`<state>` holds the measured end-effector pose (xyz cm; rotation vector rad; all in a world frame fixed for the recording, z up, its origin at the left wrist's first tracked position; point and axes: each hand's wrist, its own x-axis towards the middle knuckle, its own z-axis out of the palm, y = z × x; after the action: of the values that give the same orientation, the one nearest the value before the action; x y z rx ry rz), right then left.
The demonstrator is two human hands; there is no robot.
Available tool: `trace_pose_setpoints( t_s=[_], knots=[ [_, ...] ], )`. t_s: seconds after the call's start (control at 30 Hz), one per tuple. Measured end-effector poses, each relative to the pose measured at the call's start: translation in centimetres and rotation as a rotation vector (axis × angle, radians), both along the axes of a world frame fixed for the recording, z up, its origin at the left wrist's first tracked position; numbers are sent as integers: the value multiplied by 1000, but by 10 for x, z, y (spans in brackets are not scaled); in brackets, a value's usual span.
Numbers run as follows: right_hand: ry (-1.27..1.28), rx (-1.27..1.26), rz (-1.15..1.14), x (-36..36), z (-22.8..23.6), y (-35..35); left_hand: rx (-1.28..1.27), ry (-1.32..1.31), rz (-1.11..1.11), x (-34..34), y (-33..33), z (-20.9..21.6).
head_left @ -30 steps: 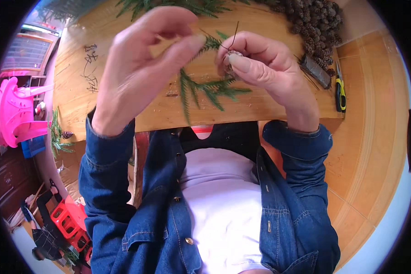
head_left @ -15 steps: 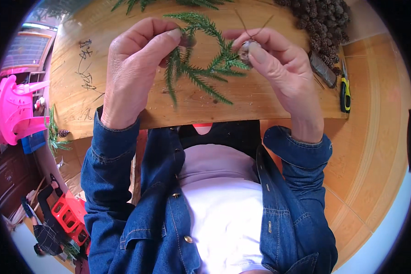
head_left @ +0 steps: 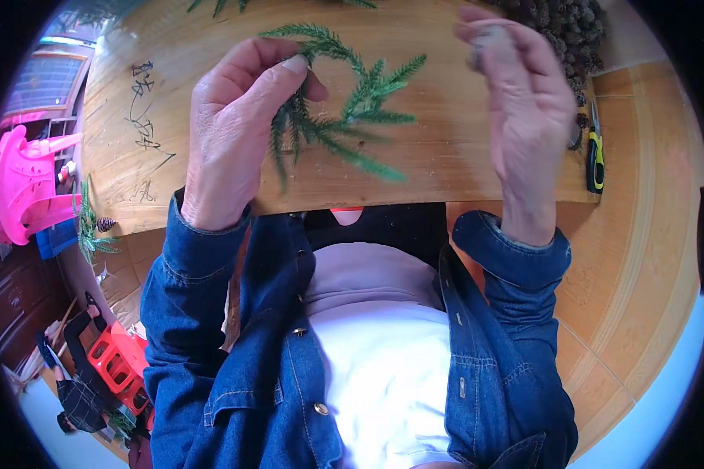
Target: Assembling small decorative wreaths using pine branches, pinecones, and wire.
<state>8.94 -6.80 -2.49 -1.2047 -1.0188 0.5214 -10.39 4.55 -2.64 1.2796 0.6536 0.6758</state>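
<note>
A green artificial fir sprig with several needled twigs hangs over the table, pinched near its stem by my left hand. Its twigs fan out to the right, clear of my other hand. Up and to the right, my right hand is smeared by motion, its thumb and fingers closed. Between them shows part of a small greyish-brown pine cone, mostly hidden and blurred.
A heap of pine cones covers the table's far right corner. A yellow-and-black handled tool lies at the right edge of the wooden table. More green sprigs with a cone hang by the left edge. Pink and red stools stand left.
My right hand has moved up and right, away from the sprig, carrying the wired pine cone. The sprig's right twigs have sprung free. My left hand keeps its hold, almost unmoved.
</note>
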Motion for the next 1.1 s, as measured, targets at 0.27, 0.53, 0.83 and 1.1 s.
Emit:
trace_pose_setpoints(
  t_s=[0.27,0.53,0.83,1.1],
  knots=[
    [-368,-55,202,-41,6,-26,7,-41,53,-1,-1,-7],
    [-143,-178,108,-53,-4,-21,39,-74,168,0,-18,0],
    [-535,27,162,-46,13,-13,770,103,205,-7,-28,-16],
    [-630,89,296,-45,-10,-16,278,-21,32,-10,-31,-8]
  ],
)
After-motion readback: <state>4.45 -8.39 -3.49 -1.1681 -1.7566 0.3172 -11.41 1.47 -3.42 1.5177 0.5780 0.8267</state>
